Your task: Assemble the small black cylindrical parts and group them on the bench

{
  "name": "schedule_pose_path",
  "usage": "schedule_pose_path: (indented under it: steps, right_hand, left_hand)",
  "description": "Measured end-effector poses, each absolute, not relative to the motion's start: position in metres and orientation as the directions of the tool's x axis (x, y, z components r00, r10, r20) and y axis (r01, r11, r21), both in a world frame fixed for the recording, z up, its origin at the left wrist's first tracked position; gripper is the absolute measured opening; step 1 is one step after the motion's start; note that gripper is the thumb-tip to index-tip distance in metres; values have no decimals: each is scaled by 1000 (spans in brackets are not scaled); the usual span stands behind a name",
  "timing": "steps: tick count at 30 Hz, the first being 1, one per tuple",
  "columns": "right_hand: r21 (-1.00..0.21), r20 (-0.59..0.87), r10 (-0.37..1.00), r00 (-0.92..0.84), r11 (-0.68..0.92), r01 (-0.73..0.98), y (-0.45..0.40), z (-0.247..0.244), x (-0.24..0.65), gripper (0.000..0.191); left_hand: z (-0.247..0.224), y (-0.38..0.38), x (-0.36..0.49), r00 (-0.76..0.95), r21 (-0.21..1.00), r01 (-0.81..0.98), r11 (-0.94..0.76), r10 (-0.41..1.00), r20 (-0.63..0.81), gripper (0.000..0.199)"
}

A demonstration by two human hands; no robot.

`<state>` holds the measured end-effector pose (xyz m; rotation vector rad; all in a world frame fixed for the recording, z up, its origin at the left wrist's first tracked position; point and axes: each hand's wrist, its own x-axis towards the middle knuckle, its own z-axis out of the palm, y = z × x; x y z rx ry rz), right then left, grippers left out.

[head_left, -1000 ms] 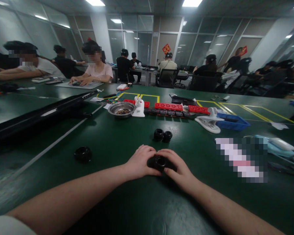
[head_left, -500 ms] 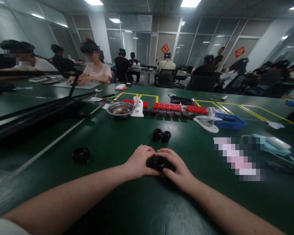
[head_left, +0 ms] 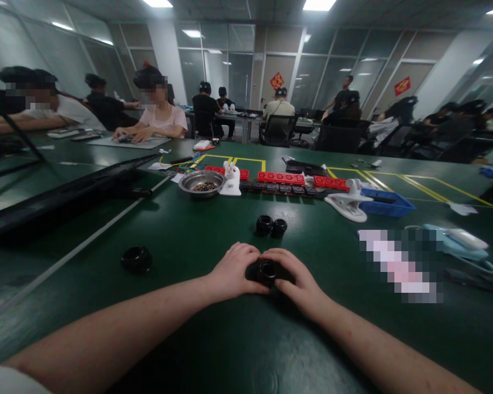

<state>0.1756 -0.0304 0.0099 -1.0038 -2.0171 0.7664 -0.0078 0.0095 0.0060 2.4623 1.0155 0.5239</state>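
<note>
A shiny black ring-shaped part (head_left: 267, 270), shaped like a small wheel with a hole in its middle, stands on the table between my hands. My left hand (head_left: 235, 269) curls around its left side, thumb low in front. Wrapped around the right side is my right hand (head_left: 299, 280), its thumb against the near face. The fingertips of both hands meet behind the part. A dark form beside it under the left fingers is too shaded to name. Two similar black parts (head_left: 265, 225) sit together just beyond. Another black ring-shaped part (head_left: 136, 259) lies to the left.
A steel bowl (head_left: 202, 185) of small pieces, a white clip stand (head_left: 230, 181), red strips (head_left: 281, 179) and a blue tray (head_left: 388, 203) line the far side. A black frame (head_left: 66, 189) stretches along the left. A light-blue item (head_left: 456, 243) lies right. Several people sit beyond.
The part between my hands has shifted slightly, and my right thumb has moved a little. At left the black frame's raised arm has swung leftward. A standing person in the background has moved left.
</note>
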Motion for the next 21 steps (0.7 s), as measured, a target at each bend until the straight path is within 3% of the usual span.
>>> schedule_pose_path:
  steps: [5,11,17,21]
  right_hand:
    - [-762,334,882,-332,460,455,-33,4,175,51]
    - [-683,396,866,-304,499,533,-32,9,170,29]
    - [-755,349,825,-444,528,388,-30,12,176,31]
    - [-796,353,826,-439,512,323,-28,8,179,31]
  left_hand:
    - [6,9,-7,648,503,585,-636,740,181,41]
    - [8,7,-5,636,495,595,-633,748,191,38]
    - [11,6,-9,640,511,601,-615,753,152,56]
    - [9,8,-10,687,511,552,-659,706,169,54]
